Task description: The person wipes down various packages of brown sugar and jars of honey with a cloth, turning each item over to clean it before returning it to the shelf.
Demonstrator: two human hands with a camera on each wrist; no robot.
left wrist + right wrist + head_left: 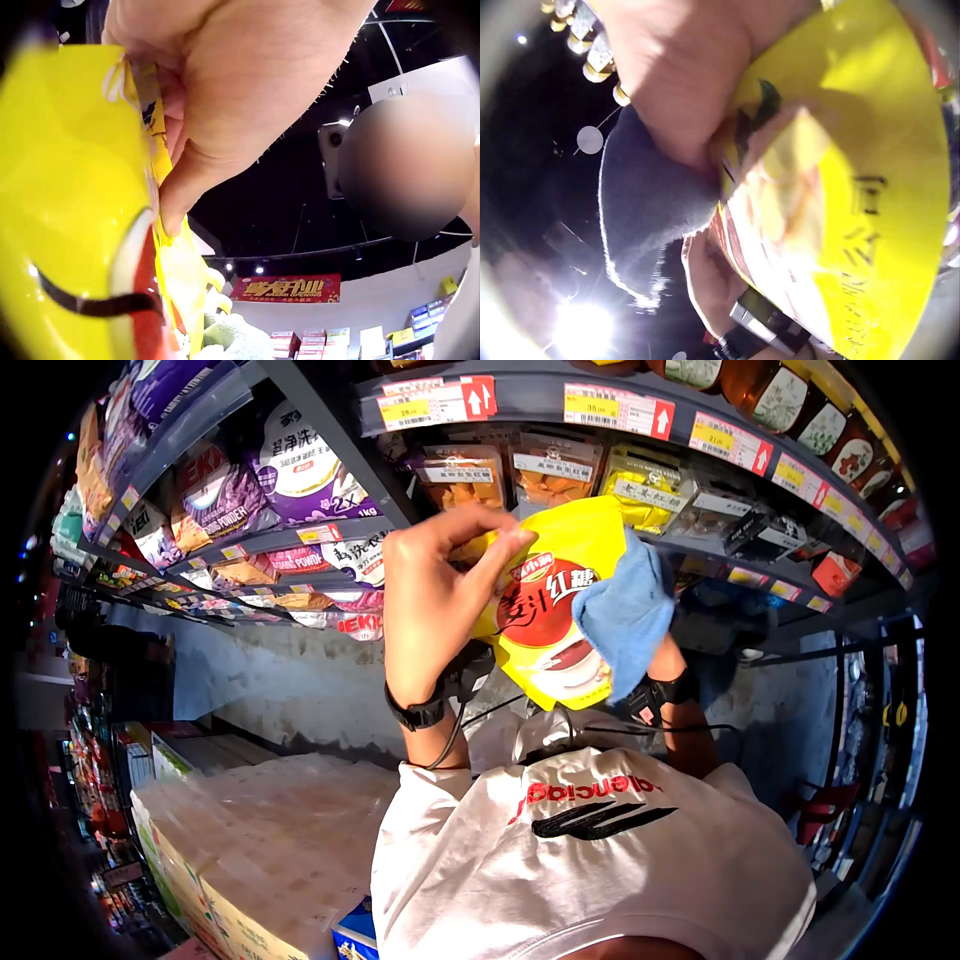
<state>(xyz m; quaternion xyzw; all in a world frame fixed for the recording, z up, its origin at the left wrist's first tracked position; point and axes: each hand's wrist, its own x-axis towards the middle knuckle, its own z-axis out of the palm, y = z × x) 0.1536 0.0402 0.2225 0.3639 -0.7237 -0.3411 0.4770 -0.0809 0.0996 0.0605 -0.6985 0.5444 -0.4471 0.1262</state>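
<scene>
A yellow pouch (540,622) with a red oval and dark lettering is held up before the chest in the head view. My left hand (432,585) pinches its upper left edge between thumb and fingers; the left wrist view shows the thumb pressed against the pouch's side (75,180). On the right, a blue cloth (625,615) lies over the pouch's edge. My right hand (667,658) grips the cloth and that edge together, its fingers mostly hidden behind them. In the right wrist view the cloth (652,187) hangs beside the pouch's printed back (885,187).
Ahead, a shelf (820,565) carries packaged goods under a row of price tags (610,410), with glass jars (780,405) above. Bags of washing powder (215,495) fill the left shelves. A plastic-wrapped stack of cartons (270,810) stands at the lower left. Cables run from both wrists.
</scene>
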